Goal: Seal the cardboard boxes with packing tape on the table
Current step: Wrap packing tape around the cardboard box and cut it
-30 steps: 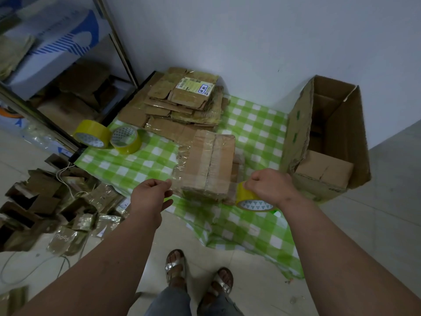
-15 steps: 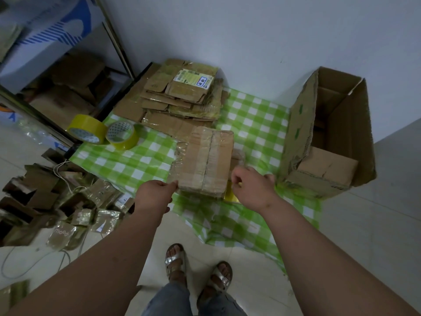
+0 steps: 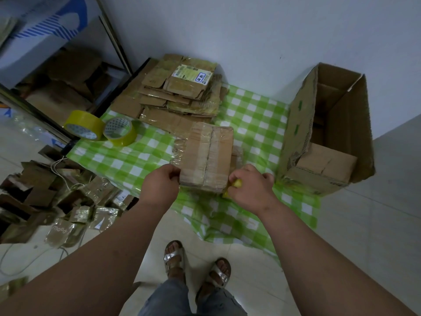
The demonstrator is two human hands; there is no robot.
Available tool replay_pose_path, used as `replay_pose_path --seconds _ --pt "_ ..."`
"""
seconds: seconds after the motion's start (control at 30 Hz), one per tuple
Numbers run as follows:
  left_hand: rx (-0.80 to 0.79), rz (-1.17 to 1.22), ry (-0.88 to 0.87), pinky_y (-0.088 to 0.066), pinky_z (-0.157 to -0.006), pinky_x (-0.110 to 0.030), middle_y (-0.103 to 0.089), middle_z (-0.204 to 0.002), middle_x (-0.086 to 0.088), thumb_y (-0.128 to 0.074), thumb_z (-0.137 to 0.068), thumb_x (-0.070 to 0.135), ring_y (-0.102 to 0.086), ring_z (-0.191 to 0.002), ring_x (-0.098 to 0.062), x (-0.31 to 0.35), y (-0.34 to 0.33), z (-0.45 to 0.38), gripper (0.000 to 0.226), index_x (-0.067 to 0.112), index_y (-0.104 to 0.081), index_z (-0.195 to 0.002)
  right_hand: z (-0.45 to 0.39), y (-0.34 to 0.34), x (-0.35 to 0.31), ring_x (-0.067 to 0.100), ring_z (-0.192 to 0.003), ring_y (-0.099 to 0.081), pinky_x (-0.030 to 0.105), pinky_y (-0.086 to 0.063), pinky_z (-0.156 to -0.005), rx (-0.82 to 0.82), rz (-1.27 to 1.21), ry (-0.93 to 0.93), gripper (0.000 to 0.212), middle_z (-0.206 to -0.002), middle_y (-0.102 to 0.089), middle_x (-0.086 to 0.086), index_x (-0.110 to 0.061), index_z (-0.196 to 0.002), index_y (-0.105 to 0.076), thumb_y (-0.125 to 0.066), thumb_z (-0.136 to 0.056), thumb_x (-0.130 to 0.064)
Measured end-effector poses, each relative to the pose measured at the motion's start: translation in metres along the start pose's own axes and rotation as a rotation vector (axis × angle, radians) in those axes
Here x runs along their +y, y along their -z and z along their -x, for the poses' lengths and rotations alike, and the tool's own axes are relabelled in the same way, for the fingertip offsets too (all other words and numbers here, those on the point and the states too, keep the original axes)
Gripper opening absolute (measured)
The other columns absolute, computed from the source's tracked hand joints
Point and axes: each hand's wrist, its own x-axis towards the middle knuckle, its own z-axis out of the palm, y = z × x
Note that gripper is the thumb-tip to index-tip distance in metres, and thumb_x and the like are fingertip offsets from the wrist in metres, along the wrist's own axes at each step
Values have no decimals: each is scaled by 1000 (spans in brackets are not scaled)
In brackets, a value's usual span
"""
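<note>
A green-checked cloth (image 3: pixel 257 115) covers the counter against a pale wall. The taped cardboard box (image 3: pixel 208 156) sits at the counter's near edge. Your left hand (image 3: pixel 160 184) has its fingers curled onto the box's near left corner; your right hand (image 3: pixel 250 187) has its fingers clamped on a yellow tape roll (image 3: pixel 237 184) touching its near right corner.

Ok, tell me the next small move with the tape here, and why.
Probably draw the tape roll in the right hand across the box's near end toward the left hand, which steadies the other corner; the roll sits right at that edge.
</note>
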Motion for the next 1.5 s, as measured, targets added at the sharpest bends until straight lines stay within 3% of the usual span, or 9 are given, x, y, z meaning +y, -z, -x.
replay_pose_path --seconds 0.13,0.23,0.37,0.57,0.8,0.97,1.17,1.37,1.5 --pt "-28 0 -54 -40 -59 -22 -70 -95 5 -49 -95 13 -56 -73 -13 -3 6 7 32 22 -69 -119 2 2 2 6 -108 -42 32 -13 -95 -17 21 41 17 -110 -42 -15 -40 -91 -54 -67 -80 -40" --pt "-84 39 -129 -42 -66 -12 -65 -90 16 -58 -95 25 -63 -83 -8 -7 9 15 29 27 -67 -122 1 2 3 6 -106 -41 31 -13 -92 -26 47 65 22 -110 -42 -16 -40 -92 -52 -68 -79 -47" --pt "-85 -26 -163 -45 -78 -24 -66 -111 14 -74 -84 40 -65 -101 -11 -10 4 16 48 25 -61 -127 1 -1 1 6 -101 -40 33 -16 -92 -1 88 76 32 -107 -45 -15 -37 -91 -52 -68 -75 -61" --pt "-28 -137 -216 -50 -86 -34 -67 -125 -4 -71 -87 38 -64 -110 -23 -8 0 10 71 20 -40 -148 1 -2 -4 11 -101 -44 36 -18 -95 16 147 83 35 -105 -47 -12 -32 -93 -51 -65 -78 -61" --pt "-45 -357 -292 -47 -80 -36 -67 -120 -9 -57 -95 46 -63 -106 -29 -9 0 6 70 20 -29 -153 3 -11 -10 12 -98 -48 40 -23 -98 75 196 78 48 -98 -52 -12 -33 -87 -40 -58 -73 -75" --pt "-47 -405 -294 -47 -80 -37 -64 -125 -11 -50 -98 47 -61 -109 -29 -9 -3 4 71 16 -21 -155 -1 -19 -13 18 -107 -53 45 -23 -103 126 255 57 48 -106 -58 -7 -27 -98 -53 -53 -81 -72" --pt "-38 -450 -269 -53 -78 -36 -67 -121 -4 -60 -87 59 -65 -104 -25 -2 -5 7 84 18 -26 -152 -2 -24 -19 17 -108 -55 45 -23 -105 144 295 35 70 -107 -62 -8 -28 -108 -58 -45 -69 -86" --pt "-57 -349 -210 -50 -83 -37 -67 -123 -8 -61 -91 49 -62 -110 -29 -6 -3 -1 74 21 -31 -152 -5 -24 -17 17 -107 -55 43 -23 -104 117 228 21 55 -106 -61 -7 -28 -102 -57 -52 -78 -77" --pt "-78 -172 -192 -50 -85 -38 -67 -124 -11 -58 -96 40 -61 -111 -30 -18 -2 4 63 20 -36 -151 -3 -11 -12 15 -98 -51 40 -22 -101 11 149 57 39 -95 -52 -12 -33 -76 -37 -61 -82 -62"
